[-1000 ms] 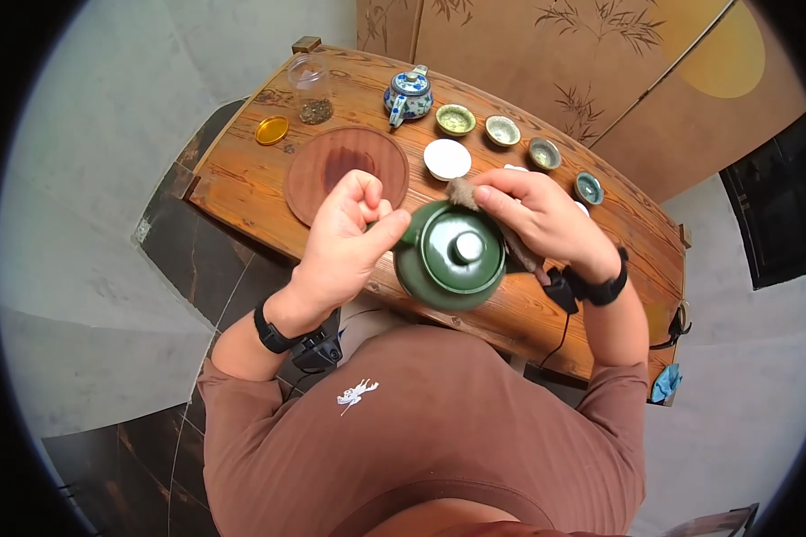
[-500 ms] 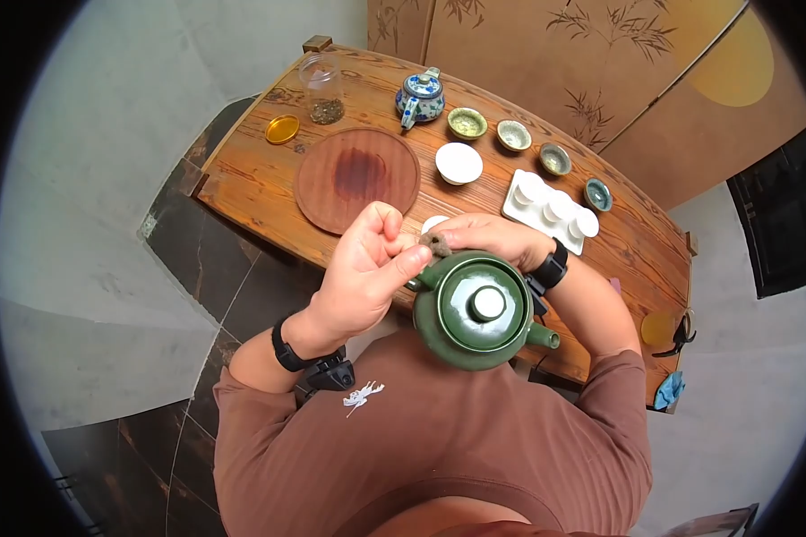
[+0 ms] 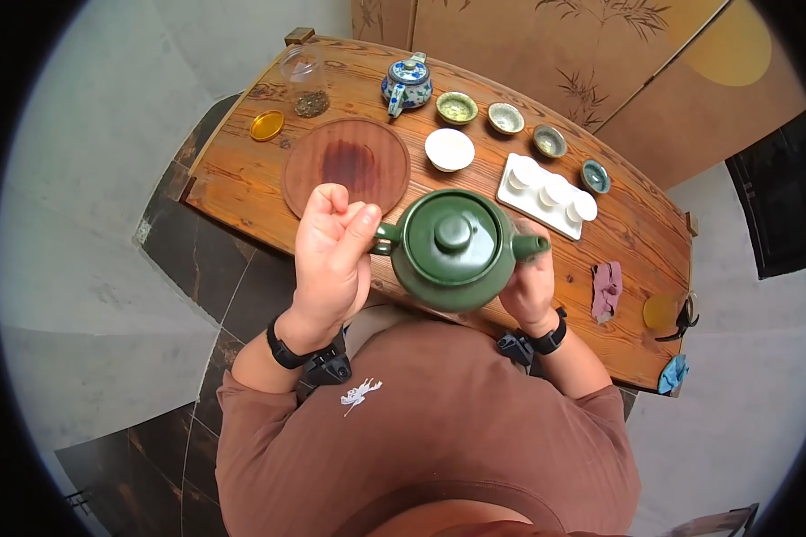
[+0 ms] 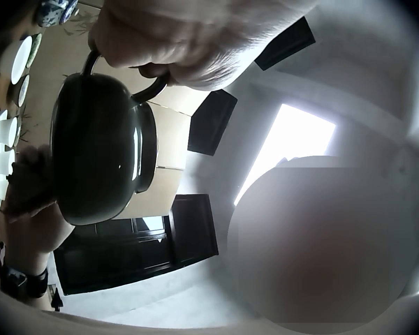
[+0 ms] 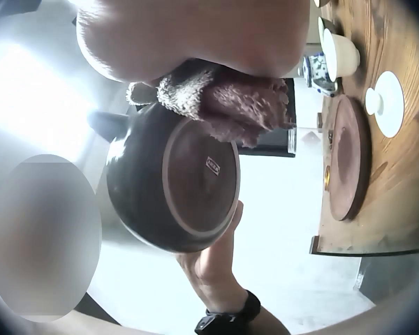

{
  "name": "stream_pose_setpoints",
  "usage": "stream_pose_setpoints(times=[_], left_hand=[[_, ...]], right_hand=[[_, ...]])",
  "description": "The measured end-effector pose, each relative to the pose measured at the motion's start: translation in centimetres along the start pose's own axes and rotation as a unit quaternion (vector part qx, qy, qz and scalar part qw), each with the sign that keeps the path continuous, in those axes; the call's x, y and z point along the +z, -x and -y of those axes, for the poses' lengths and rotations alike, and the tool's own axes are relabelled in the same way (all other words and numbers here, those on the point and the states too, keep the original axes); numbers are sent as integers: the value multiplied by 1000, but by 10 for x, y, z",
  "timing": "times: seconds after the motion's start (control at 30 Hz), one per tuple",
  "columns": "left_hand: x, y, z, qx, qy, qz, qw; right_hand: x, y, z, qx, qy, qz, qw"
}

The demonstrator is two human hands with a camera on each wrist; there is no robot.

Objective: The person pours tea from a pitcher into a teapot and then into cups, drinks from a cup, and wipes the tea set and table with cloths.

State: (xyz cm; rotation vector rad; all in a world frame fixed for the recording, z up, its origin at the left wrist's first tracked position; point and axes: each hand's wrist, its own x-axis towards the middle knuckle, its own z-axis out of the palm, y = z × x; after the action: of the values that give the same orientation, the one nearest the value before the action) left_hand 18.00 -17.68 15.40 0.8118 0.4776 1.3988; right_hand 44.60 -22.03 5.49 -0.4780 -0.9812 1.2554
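A green lidded teapot [image 3: 452,255] is held up over the table's near edge, its spout to the right. My left hand [image 3: 330,255] grips its handle, fingers curled; the left wrist view shows that hand [image 4: 195,42] above the teapot [image 4: 98,153]. Under the spout is my right hand [image 3: 530,282], partly hidden by the teapot in the head view. The right wrist view shows the right hand [image 5: 195,35] holding a fluffy cloth [image 5: 244,108] against the teapot's side [image 5: 143,188], near its base.
On the wooden table [image 3: 242,192] are a round tray [image 3: 385,166], a jar [image 3: 309,80], a blue-and-white teapot [image 3: 407,87], several bowls [image 3: 450,149], a white tray of cups [image 3: 542,215], a pink cloth [image 3: 605,291], a glass pitcher [image 3: 661,313] and a blue cloth [image 3: 673,374].
The teapot has moved up and left from my chest, away from the body. My right hand has gone with the cloth from the handle side to beneath the spout. The left hand keeps its grip.
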Motion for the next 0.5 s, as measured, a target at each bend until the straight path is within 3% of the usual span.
stream_pose_setpoints(times=[0.03,0.1,0.17,0.27,0.3,0.4,0.5], left_hand=[[3,-1,1,6,-7,-12,1000],[4,-4,4,18,-6,-19,1000],[3,-5,8,31,11,-7,999],[9,-6,9,52,-7,-2,999],[12,-5,9,51,-11,-3,999],[21,-5,14,45,-10,-3,999],[21,-5,19,35,4,1,999]], right_hand=[[11,0,-4,-58,36,-50,996],[11,-5,3,-184,253,-2,950],[21,-12,13,-294,416,11,861],[30,-25,41,-401,577,121,702],[42,-29,46,-425,624,117,646],[92,-39,53,-446,700,101,548],[120,-45,43,-430,758,115,477]])
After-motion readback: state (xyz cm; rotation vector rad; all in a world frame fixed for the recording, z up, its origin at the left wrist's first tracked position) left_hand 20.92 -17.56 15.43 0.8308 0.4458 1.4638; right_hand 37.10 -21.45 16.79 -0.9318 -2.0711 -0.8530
